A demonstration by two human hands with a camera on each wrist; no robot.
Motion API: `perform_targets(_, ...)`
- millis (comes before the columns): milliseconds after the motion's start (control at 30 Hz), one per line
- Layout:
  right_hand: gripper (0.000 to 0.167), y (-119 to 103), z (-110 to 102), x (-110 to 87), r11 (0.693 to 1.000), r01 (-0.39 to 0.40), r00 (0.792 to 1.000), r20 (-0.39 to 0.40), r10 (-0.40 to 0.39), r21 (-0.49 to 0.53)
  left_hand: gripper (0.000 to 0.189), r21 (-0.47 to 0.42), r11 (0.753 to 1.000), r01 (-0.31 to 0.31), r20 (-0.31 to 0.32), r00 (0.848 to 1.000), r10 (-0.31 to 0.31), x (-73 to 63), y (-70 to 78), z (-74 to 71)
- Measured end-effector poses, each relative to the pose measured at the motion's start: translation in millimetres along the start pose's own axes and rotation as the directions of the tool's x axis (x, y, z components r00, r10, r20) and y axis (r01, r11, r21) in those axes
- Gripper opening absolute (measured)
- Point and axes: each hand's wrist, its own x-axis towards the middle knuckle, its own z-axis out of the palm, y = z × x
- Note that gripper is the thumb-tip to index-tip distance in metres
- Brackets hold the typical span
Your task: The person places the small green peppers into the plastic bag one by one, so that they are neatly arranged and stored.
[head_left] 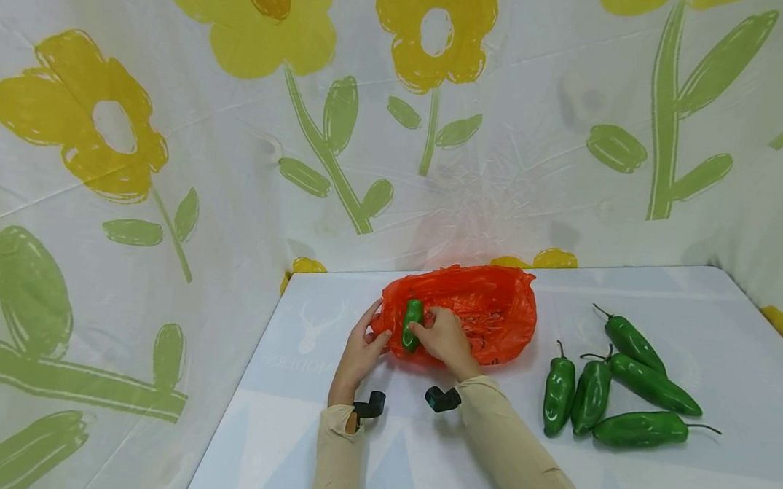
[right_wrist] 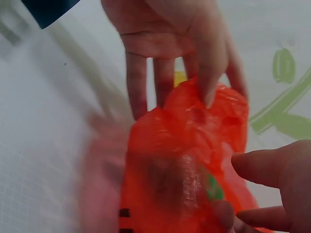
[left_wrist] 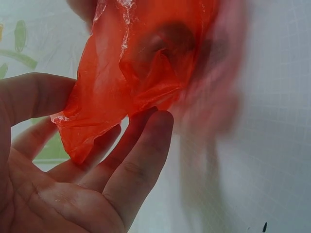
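A red plastic bag [head_left: 503, 304] lies with its mouth spread open on the table. My left hand [head_left: 358, 349] holds its left edge. In the left wrist view the bag's thin rim hangs between the thumb and the fingers. One green chili pepper [head_left: 412, 326] lies inside the bag's left end, stem pointing up. My right hand [head_left: 449, 340] reaches over the near rim, with the thumb tip right at the pepper's right side. Through the right wrist view, a bit of green [right_wrist: 214, 188] shows between the parted thumb and fingers.
Several green chili peppers [head_left: 648, 383] with thin stems lie in a loose group to the right of the bag. The white table [head_left: 279, 415] has pale blue patterns. A white curtain with yellow flowers [head_left: 500, 169] stands behind and at both sides.
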Motion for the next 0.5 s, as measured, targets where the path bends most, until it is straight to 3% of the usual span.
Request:
perform_targets(267, 0.055, -13, -27, -13.1, 0.989, 0.143, 0.988, -0.064, -0.141, 0.031, 0.066, -0.003, 1.0, 0.004, -0.007, 1.0, -0.004, -0.4, 1.1, -0.1)
perform_targets(500, 0.044, -18, -60, -28.4, 0.973, 0.227, 0.97, -0.098, -0.221, 0.048, 0.067, -0.005, 1.0, 0.003, -0.003, 1.0, -0.003, 0.2, -0.1, -0.4)
